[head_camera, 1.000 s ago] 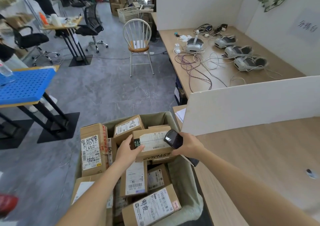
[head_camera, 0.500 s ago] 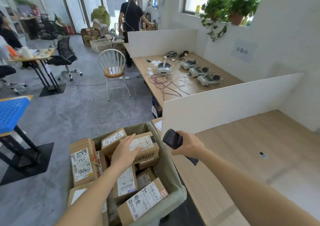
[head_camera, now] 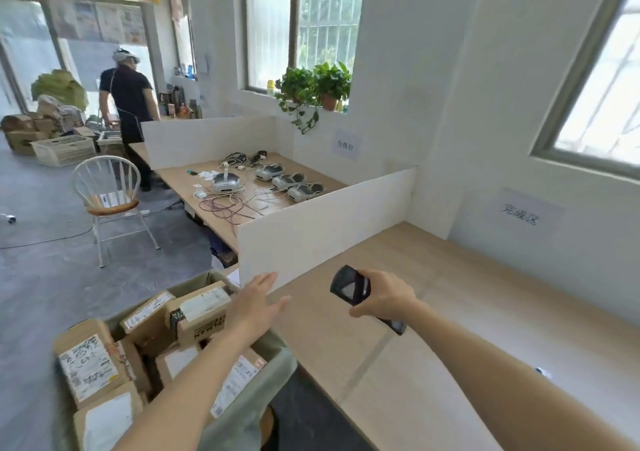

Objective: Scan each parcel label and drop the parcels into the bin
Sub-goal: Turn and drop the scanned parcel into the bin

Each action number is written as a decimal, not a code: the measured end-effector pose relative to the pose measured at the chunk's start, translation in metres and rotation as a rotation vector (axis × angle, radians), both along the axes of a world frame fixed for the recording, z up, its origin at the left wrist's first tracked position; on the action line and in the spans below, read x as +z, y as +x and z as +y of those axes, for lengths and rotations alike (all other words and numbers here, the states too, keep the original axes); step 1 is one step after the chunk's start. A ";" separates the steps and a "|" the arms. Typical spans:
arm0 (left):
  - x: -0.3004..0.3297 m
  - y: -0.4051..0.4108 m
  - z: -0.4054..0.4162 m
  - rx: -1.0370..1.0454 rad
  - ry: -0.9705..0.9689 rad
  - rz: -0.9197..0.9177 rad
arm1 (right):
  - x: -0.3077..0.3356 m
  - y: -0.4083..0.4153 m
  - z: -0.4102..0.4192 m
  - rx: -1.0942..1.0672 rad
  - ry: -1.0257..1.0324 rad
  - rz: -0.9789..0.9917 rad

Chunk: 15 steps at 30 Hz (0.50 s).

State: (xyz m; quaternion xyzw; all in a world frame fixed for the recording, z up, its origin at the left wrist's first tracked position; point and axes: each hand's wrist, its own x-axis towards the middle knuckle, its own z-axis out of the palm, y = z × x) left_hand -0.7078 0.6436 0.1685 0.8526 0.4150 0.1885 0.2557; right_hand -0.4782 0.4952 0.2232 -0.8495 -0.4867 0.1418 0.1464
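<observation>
we see only our two forearms and hands, and both are bare from the bottom edge of the view up to the fingertips. no sleeve, cuff, glove, watch, ring or band shows on either arm. our left hand (head_camera: 254, 307) is slightly blurred, so we cannot make out its nails or any fine marks. our right hand (head_camera: 384, 295) is sharper, with its knuckles and thumb plainly visible. nothing else of our body or clothing comes into view.
</observation>
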 end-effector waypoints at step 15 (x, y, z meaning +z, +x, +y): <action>0.072 0.214 -0.202 -0.456 0.059 -0.065 | 0.070 0.109 -0.313 -0.507 0.105 -0.127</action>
